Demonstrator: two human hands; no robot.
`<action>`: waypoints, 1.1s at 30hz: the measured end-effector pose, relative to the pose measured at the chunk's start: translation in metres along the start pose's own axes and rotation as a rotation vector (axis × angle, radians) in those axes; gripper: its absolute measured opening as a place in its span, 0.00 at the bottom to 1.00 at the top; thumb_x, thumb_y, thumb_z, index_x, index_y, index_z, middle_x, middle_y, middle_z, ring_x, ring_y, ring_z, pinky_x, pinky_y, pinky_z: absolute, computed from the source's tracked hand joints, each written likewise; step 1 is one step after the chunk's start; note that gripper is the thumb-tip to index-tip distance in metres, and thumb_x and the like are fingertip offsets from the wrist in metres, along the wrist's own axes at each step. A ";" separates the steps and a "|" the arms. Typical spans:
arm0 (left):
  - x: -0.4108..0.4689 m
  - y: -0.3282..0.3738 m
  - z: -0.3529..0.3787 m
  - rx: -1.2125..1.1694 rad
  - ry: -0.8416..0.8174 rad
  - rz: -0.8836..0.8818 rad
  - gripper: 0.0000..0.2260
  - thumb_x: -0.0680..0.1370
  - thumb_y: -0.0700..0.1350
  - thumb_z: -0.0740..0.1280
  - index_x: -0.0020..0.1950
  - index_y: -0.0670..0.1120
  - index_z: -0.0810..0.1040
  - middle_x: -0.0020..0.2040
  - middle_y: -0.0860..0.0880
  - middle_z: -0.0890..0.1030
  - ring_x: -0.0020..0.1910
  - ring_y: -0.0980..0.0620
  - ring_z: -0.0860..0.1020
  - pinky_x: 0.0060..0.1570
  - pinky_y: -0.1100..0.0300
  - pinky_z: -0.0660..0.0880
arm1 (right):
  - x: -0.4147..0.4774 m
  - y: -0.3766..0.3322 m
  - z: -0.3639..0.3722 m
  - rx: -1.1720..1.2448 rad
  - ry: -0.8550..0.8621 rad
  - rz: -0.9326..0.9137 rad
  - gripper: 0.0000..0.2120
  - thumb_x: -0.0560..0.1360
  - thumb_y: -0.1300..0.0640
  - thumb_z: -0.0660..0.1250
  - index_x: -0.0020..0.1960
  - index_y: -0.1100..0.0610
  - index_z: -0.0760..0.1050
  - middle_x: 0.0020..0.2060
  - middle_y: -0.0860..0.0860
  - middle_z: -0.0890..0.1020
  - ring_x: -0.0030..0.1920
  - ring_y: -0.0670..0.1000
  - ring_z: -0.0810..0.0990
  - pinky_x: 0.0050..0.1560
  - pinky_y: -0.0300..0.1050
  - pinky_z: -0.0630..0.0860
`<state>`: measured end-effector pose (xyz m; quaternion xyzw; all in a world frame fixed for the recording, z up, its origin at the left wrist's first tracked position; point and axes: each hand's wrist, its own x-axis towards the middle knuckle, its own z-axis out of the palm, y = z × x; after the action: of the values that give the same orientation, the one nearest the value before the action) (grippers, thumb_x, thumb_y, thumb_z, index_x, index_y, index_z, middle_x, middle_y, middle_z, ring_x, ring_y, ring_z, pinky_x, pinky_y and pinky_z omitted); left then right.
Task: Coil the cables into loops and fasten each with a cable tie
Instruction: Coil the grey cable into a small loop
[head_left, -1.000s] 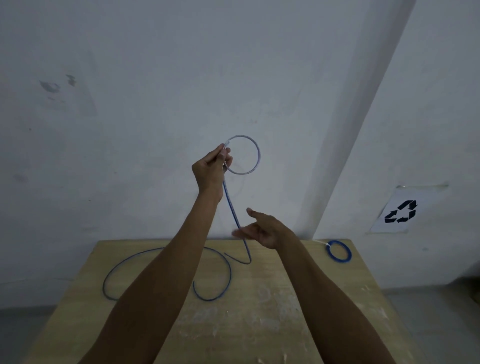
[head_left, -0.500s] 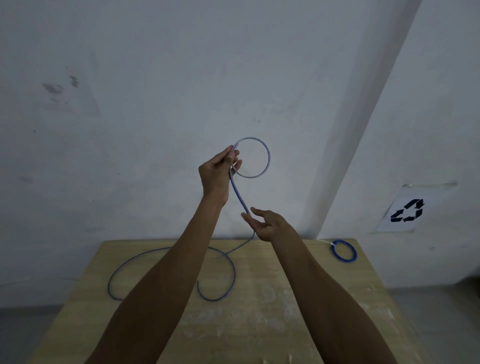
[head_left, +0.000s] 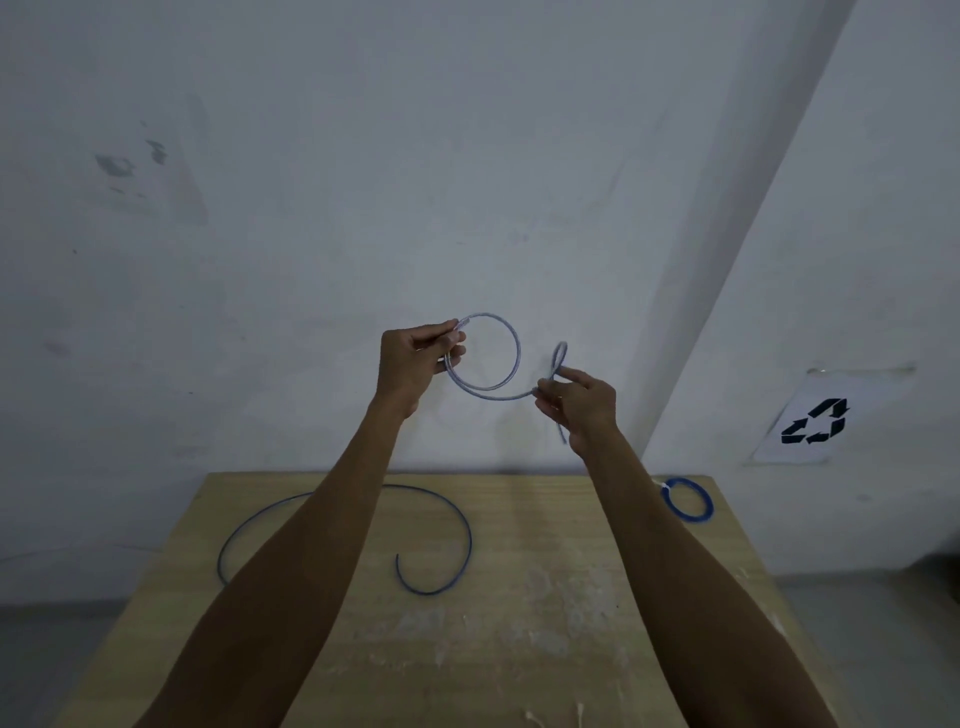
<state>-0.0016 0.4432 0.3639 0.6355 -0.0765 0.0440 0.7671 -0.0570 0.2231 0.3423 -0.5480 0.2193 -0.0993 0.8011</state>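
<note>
The fingers (head_left: 451, 340) of the left hand (head_left: 415, 366) curl in a pinch and the right hand (head_left: 584, 410) pinches thumb to fingertip, both on the blue cable (head_left: 517, 353), raised before a pale wall (head_left: 311, 208). Below them stands a wooden table (head_left: 519, 649); the left forearm (head_left: 322, 519) crosses it and hides part of the cable's slack, which lies there in a wide open curve. Beyond the right wrist, at the table's far corner, lies a coiled cable (head_left: 687, 500) with a white cable tie (head_left: 665, 486) (too small to see well), and a recycling sign (head_left: 813, 422) hangs further right. Between the hands the cable makes one round loop closing at the left fingertips, then sweeps to the right fingertips, where a narrow loop stands above the thumb.
</note>
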 end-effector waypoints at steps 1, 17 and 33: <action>-0.001 0.001 -0.001 0.020 -0.027 -0.008 0.11 0.78 0.33 0.72 0.60 0.35 0.83 0.48 0.39 0.86 0.43 0.46 0.85 0.51 0.53 0.84 | -0.001 -0.002 0.000 -0.035 -0.018 -0.048 0.18 0.73 0.73 0.72 0.62 0.64 0.78 0.47 0.66 0.84 0.42 0.58 0.85 0.45 0.46 0.85; -0.011 0.012 0.006 0.203 -0.245 -0.004 0.11 0.78 0.36 0.72 0.61 0.39 0.84 0.50 0.41 0.87 0.45 0.47 0.87 0.50 0.56 0.83 | -0.021 -0.012 -0.006 -0.300 -0.368 -0.334 0.18 0.79 0.70 0.66 0.68 0.61 0.77 0.58 0.56 0.85 0.52 0.56 0.87 0.53 0.46 0.82; -0.009 0.007 0.012 0.343 -0.277 0.096 0.09 0.78 0.36 0.73 0.58 0.40 0.86 0.48 0.42 0.88 0.46 0.43 0.87 0.52 0.48 0.83 | -0.022 -0.011 -0.006 -0.229 -0.345 -0.426 0.15 0.78 0.67 0.70 0.64 0.57 0.79 0.52 0.59 0.87 0.45 0.58 0.87 0.52 0.53 0.84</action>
<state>-0.0126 0.4328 0.3715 0.7522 -0.2024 0.0050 0.6271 -0.0785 0.2231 0.3565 -0.6772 -0.0301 -0.1452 0.7207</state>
